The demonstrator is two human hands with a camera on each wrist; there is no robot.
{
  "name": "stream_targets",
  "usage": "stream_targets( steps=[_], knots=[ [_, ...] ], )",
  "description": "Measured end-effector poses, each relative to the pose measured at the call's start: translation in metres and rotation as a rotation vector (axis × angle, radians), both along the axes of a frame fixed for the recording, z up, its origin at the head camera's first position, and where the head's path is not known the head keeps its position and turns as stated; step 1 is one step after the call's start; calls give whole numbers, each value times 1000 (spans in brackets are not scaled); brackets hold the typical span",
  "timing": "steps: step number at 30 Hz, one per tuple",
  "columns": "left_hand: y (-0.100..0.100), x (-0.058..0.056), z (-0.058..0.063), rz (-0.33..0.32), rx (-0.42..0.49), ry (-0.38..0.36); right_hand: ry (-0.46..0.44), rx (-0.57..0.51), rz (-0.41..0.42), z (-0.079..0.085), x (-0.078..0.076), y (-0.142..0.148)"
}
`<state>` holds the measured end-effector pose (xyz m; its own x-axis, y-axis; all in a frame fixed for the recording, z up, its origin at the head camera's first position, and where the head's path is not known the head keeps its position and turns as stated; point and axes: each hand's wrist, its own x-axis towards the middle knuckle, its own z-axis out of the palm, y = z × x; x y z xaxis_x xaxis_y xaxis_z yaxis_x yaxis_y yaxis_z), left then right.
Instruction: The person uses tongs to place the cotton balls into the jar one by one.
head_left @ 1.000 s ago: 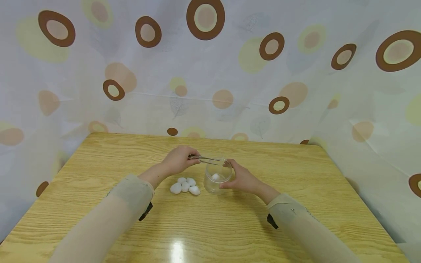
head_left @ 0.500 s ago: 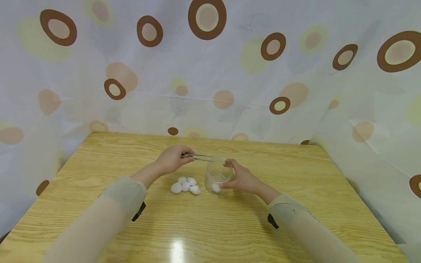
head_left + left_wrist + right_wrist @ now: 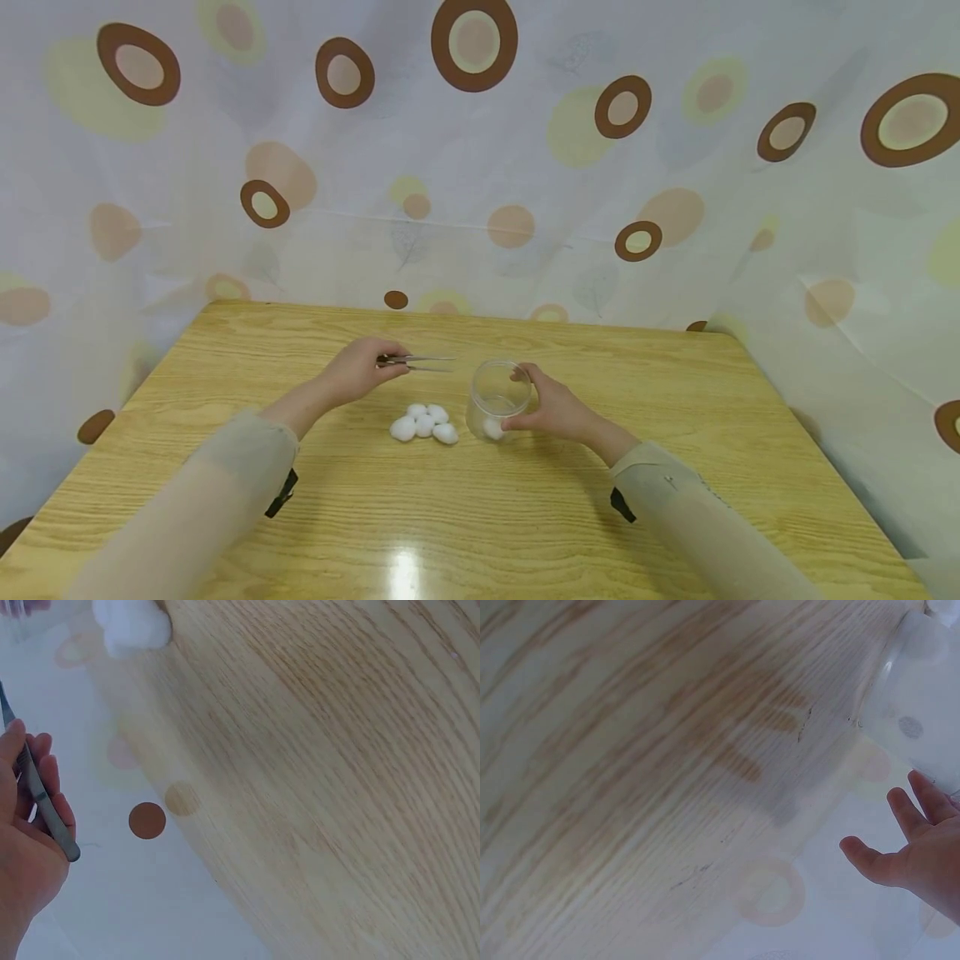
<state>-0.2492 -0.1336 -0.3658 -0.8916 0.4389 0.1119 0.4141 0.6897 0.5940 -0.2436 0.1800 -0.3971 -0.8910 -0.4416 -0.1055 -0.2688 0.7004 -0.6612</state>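
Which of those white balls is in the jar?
The lone ball at the bottom of the clear jar; the other five lie together on the table.

Left wrist view's edges crop the tweezers (image 3: pixel 43 799) (tips included) and white balls (image 3: pixel 133 630)

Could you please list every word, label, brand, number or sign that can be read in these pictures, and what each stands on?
None can be read.
Silver metal tweezers: no lettering visible.
Clear round container: no lettering visible.
Beige right sleeve: faint marks near the cuff, too small to tell whether they are lettering.
White patterned wall covering: printed circles and leaf shapes, no words.
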Motion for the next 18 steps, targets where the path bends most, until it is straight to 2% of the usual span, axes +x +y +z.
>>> stream_targets(
  steps=[10,18],
  knots=[
    [-23,4,-15,16,45,-4,10,-3,11,0,0,1],
    [-41,6,-24,9,44,-3,12,-5,10,0,-1,0]
  ],
)
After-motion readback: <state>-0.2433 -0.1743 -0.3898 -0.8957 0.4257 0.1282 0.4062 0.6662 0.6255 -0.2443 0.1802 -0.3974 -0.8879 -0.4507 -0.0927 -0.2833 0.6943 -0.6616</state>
